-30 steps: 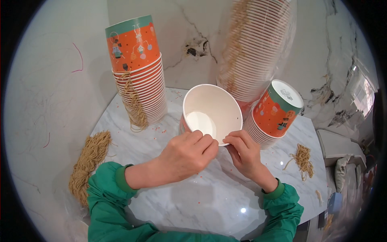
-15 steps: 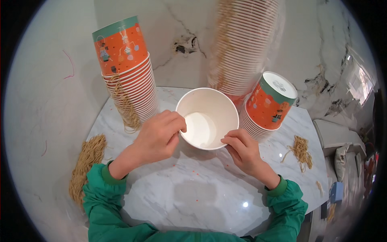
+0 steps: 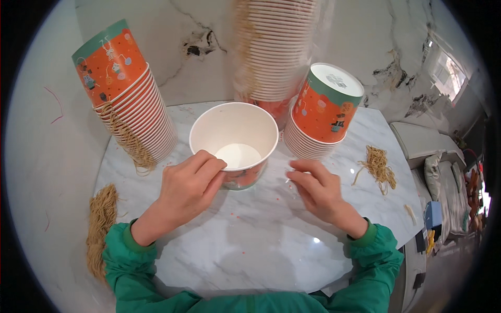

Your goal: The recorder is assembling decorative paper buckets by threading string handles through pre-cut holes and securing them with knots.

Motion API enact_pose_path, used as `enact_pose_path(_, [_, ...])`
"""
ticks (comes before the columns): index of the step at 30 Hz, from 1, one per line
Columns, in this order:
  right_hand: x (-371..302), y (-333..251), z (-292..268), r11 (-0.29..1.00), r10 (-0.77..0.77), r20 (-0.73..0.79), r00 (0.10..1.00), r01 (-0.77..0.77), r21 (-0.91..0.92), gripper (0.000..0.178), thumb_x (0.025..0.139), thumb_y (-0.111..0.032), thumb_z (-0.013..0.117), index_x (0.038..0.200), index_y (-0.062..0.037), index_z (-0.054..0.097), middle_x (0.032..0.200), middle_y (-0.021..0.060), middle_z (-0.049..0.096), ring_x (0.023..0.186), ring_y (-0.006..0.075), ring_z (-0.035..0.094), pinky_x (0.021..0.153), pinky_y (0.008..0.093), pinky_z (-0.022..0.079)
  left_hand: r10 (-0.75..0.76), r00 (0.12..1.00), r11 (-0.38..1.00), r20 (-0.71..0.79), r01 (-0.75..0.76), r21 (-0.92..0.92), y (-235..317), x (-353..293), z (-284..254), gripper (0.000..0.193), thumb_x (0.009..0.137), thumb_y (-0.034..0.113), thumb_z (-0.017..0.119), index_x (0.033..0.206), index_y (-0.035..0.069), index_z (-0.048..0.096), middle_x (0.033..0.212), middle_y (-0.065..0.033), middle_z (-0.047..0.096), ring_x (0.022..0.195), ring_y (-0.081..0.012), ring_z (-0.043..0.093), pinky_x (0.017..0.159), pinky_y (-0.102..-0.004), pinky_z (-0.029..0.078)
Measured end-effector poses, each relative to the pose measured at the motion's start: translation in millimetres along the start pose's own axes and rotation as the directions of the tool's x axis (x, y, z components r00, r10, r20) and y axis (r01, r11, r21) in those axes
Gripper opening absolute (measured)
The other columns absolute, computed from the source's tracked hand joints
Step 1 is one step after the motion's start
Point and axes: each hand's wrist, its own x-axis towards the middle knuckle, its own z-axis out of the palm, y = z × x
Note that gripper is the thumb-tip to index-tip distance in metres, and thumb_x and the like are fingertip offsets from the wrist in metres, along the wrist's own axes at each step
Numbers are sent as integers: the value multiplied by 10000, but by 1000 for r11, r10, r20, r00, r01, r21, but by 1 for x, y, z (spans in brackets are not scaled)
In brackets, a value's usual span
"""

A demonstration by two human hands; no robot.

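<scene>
A large paper bucket (image 3: pixel 245 180), white inside with an orange and green print outside, stands mouth up on the marble-patterned table (image 3: pixel 250 261) before me. My left hand (image 3: pixel 190 182) pinches its near left rim between thumb and fingers. To the right of the bucket and apart from it, my right hand (image 3: pixel 318 188) is closed in a pinch. A tiny whitish bit shows by its fingertips, too small and blurred to name. Behind my right hand is a short stack of upside-down buckets (image 3: pixel 329 112), and beyond my left hand a taller stack (image 3: pixel 138 99).
A very tall stack of buckets in clear plastic (image 3: pixel 276 52) rises at the back by the wall. Tan string hangs along the left stack. A thick bundle of tan string (image 3: pixel 102 227) lies at the table's left edge, a looser tangle (image 3: pixel 378 167) at the right. Red specks dot the tabletop.
My right hand has let go of the bucket's rim and moved slightly away. The bucket has tipped to a more upright stance, and its printed outside now shows. The view has shifted to the right.
</scene>
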Motion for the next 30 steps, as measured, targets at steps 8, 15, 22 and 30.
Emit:
enact_pose_path(8, [-90, 72, -101, 795, 383, 40, 923, -308, -523, 157, 814, 28, 640, 948, -52, 644, 985, 83, 631, 791, 295, 658, 633, 376, 526, 49, 998, 999, -40, -48, 20, 2, 3, 6, 179, 772, 29, 713, 933, 61, 641, 841, -25, 598, 673, -198, 632, 470, -337, 450])
enact_pose_path(15, [-127, 117, -138, 657, 637, -113, 762, -614, -437, 54, 885, -32, 637, 929, -63, 647, 920, 95, 607, 759, 302, 636, 639, 386, 497, 65, 997, 997, -45, -63, 37, 2, 3, 8, 181, 771, 29, 717, 934, 54, 642, 847, -27, 601, 684, -196, 635, 476, -331, 452])
enact_pose_path(22, [-96, 129, -105, 699, 486, -30, 873, -409, -586, 37, 873, -74, 651, 903, -56, 660, 904, 82, 603, 831, 282, 625, 671, 389, 503, 65, 997, 997, -41, -63, 54, 5, 2, 7, 194, 764, 25, 728, 936, 47, 641, 849, -39, 602, 706, -198, 641, 487, -329, 463])
enact_pose_path(30, [-96, 157, -93, 657, 547, 191, 815, -276, -702, 75, 848, -85, 621, 877, -31, 663, 914, 97, 610, 928, 307, 606, 764, 414, 510, 75, 997, 996, -32, -74, 45, 6, 3, 3, 180, 766, 14, 714, 927, 36, 635, 851, -42, 598, 694, -201, 636, 491, -328, 464])
